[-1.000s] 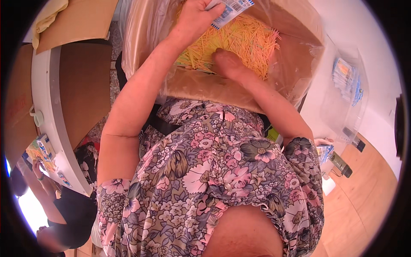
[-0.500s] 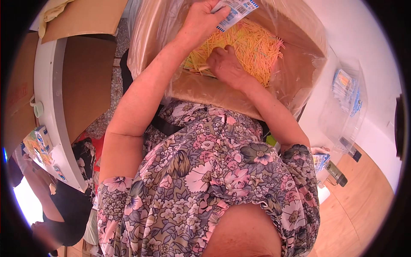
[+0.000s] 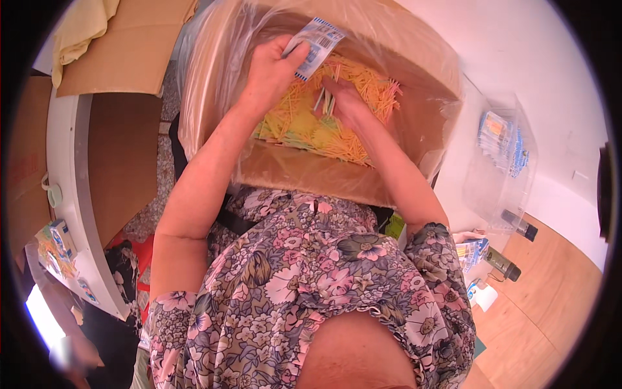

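My left hand is closed on a small, flat packet with blue-and-white striped ends, held over a large cardboard box. Just beside the packet's lower end, my right hand pinches a few thin, pale sticks between thumb and fingers. Below both hands lies a thick heap of thin sticks in yellow, orange, pink and green. Whether the packet's mouth is open cannot be made out.
Clear plastic lining hangs over the box's sides. At right, a transparent bin holds several similar packets. A dark green bottle-like object lies below it. On the left are a white table and another person's arm.
My right hand has come up from the heap toward the packet, with sticks now showing in its fingers. The left hand still holds the packet. The whole view has shifted slightly.
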The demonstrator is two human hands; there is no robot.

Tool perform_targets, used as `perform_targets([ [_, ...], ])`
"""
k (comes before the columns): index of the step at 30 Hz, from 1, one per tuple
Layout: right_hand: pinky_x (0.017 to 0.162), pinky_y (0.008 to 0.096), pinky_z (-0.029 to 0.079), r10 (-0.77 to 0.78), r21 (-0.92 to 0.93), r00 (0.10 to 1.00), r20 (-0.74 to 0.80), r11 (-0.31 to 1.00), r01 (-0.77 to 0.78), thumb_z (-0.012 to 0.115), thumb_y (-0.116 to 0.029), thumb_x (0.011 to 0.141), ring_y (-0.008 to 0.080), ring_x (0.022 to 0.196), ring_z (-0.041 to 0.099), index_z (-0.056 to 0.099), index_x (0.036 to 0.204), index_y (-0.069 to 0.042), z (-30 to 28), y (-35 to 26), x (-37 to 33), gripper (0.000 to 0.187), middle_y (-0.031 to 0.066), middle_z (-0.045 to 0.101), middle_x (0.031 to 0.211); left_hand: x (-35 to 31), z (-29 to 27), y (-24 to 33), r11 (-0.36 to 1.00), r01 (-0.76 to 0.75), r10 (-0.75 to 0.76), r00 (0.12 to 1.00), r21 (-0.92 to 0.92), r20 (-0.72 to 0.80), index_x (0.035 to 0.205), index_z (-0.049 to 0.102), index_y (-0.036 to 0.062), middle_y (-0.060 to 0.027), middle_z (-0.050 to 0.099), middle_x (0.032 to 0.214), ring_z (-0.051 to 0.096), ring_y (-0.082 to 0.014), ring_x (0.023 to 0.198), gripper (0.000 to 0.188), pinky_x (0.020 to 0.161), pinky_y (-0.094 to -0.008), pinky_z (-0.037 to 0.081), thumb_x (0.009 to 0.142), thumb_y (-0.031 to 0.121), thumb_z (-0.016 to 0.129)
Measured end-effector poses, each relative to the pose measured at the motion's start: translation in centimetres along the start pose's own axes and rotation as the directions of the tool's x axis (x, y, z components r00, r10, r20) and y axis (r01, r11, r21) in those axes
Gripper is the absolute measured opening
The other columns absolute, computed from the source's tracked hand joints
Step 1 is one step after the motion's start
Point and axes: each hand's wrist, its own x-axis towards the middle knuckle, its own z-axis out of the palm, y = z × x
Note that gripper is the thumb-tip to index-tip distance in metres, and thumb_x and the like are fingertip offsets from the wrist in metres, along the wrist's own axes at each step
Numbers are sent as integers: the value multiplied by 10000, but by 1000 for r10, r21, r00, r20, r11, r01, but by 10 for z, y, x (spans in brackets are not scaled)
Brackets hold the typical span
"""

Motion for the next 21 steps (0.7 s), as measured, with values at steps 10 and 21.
perform_targets([
  [10,498,315,470,-149,435,986,-79,884,169,486,-193,936,155,559,495,533,956,-50,-22,-14,62,151,37,532,733,-1,3,7,994,38,-38,999,-106,3,934,635,-18,-3,629,777,541,-48,642,149,578,-219,459,888,105,563],
  [21,403,249,268,-57,382,997,-49,921,71,564,-194,876,94,448,328,462,766,-120,-8,-39,36,168,-23,353,547,0,-1,9,991,118,-115,991,-54,67,993,642,4,7,643,860,551,-39,732,165,672,-208,457,885,112,580],
])
